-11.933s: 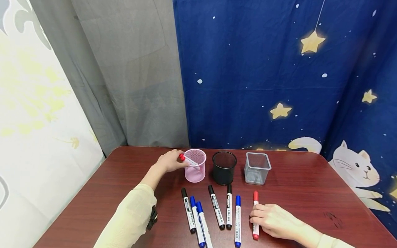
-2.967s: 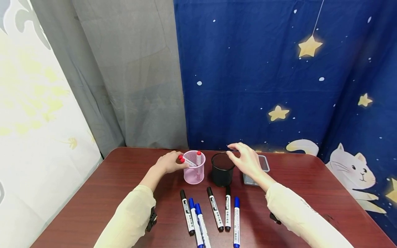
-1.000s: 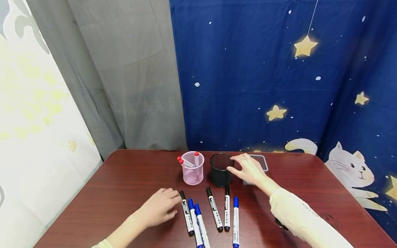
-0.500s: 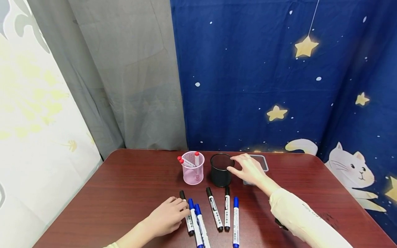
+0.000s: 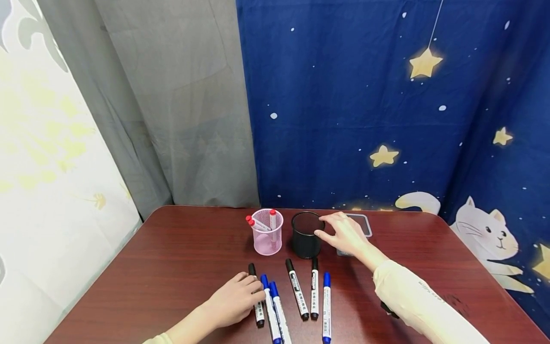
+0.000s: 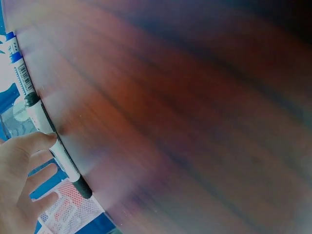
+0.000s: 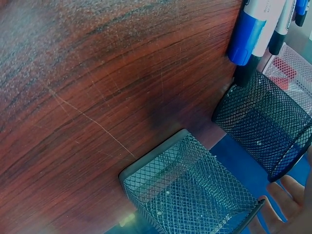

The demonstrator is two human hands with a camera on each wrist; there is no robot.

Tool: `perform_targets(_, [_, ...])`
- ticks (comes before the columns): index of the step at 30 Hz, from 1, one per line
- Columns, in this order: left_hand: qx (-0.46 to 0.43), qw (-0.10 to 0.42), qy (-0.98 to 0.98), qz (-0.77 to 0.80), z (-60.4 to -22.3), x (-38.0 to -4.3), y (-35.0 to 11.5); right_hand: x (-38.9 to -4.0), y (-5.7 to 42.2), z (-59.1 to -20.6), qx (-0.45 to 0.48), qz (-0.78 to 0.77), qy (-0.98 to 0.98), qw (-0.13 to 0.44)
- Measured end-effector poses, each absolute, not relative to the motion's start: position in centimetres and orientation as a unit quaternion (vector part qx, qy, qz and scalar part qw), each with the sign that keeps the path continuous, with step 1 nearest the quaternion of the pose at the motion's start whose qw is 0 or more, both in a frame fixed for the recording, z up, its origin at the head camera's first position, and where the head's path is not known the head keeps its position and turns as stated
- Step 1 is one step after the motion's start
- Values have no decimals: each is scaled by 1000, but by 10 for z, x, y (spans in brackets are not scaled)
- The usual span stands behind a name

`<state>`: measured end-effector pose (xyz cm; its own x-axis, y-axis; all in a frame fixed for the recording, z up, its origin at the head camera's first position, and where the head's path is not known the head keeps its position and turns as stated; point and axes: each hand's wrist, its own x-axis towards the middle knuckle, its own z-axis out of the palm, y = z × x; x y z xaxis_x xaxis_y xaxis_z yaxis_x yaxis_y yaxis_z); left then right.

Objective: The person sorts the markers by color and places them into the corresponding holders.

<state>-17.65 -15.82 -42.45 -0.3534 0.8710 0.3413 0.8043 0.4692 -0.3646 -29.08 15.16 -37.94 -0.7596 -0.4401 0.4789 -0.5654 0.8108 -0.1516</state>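
My left hand (image 5: 235, 300) pinches a black-capped whiteboard marker (image 5: 259, 315) on the table's near left part. In the left wrist view, the thumb lies along this marker's white barrel (image 6: 66, 158), and its dark end sticks out beyond. My right hand (image 5: 345, 235) holds the upright black mesh pen holder (image 5: 306, 246) by its right side, thumb in front and fingertips behind the rim. Beside it stands a pink mesh pen holder (image 5: 267, 244) with three red-capped markers (image 5: 273, 220). Partly hidden behind my right hand is a square grey mesh pen holder (image 7: 190, 190).
Two blue-capped markers (image 5: 275, 317) lie close against the held one. Farther right lie two black-capped markers (image 5: 297, 291) and another blue-capped marker (image 5: 327, 306). The brown table (image 5: 180, 248) ends at a grey and blue curtain (image 5: 326, 119).
A red marker left the table and is now in the pink holder. My left hand moved from that holder to the black-capped marker, shifting it slightly; my right hand moved to the black holder.
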Motion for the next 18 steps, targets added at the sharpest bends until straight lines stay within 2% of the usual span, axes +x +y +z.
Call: perform_targets(18, [-509, 243, -822, 78, -429, -176, -160, -291, 148, -378, 277, 135, -920, 242])
